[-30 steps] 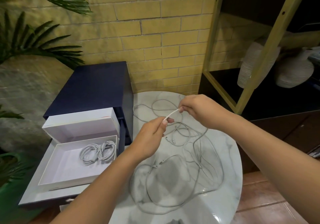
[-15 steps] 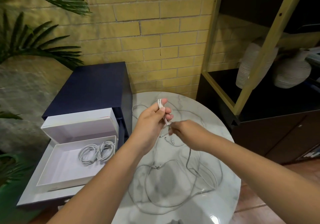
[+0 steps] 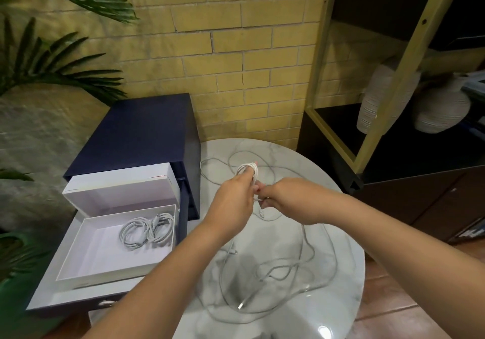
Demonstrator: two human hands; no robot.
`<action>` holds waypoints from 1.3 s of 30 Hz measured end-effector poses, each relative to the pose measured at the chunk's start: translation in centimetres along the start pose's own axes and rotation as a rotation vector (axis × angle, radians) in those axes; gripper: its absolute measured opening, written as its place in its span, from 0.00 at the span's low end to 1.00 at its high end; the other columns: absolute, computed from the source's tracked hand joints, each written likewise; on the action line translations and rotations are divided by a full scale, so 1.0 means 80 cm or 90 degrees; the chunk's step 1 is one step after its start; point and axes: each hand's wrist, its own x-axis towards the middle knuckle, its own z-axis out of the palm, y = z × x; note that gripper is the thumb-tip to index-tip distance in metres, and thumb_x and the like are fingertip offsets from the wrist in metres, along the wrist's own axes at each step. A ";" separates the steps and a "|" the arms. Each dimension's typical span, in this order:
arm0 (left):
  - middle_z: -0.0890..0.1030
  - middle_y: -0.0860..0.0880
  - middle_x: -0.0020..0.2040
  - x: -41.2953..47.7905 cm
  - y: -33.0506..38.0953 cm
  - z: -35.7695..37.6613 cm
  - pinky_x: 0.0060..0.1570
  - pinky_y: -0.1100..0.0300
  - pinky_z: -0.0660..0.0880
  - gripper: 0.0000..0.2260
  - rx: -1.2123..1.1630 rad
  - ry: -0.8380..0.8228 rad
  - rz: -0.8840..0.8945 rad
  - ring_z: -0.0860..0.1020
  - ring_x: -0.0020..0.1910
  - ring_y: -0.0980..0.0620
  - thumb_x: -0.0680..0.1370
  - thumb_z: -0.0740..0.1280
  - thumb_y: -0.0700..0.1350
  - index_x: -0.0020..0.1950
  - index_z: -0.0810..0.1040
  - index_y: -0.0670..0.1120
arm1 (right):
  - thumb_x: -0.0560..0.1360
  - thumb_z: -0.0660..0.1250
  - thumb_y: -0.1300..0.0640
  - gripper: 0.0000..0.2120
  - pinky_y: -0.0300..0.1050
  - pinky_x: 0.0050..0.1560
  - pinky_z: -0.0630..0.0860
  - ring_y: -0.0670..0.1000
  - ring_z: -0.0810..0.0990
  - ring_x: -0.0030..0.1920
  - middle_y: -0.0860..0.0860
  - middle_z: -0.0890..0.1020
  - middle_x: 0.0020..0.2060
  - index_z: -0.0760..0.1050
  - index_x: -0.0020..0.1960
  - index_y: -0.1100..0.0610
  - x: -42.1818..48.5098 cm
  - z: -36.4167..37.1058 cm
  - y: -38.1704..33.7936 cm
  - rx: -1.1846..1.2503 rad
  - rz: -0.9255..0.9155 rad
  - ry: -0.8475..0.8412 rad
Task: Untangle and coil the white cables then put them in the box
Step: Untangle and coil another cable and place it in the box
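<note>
Coiling step, by the look of it: left grip (image 3: 233, 202) curls round a small coil (image 3: 248, 169) of white cable above the worktop (image 3: 301, 163); right grip (image 3: 286, 199) pinches its trailing run just beside. Cable is likely light, limp, a bit slick and springy. Best held across the gathered loops, feeding slack near the coil. Count: two finished coils (image 3: 147, 231) in the box (image 3: 115, 278), one in hand, loose tangle (image 3: 267, 273) on the worktop, number untellable.
</note>
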 end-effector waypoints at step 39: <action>0.77 0.56 0.43 0.010 0.021 -0.003 0.42 0.70 0.74 0.12 -0.284 0.110 -0.066 0.77 0.46 0.55 0.83 0.54 0.39 0.63 0.66 0.51 | 0.79 0.54 0.63 0.13 0.49 0.48 0.77 0.51 0.78 0.46 0.47 0.80 0.48 0.73 0.58 0.53 -0.001 0.014 -0.016 0.079 0.052 0.032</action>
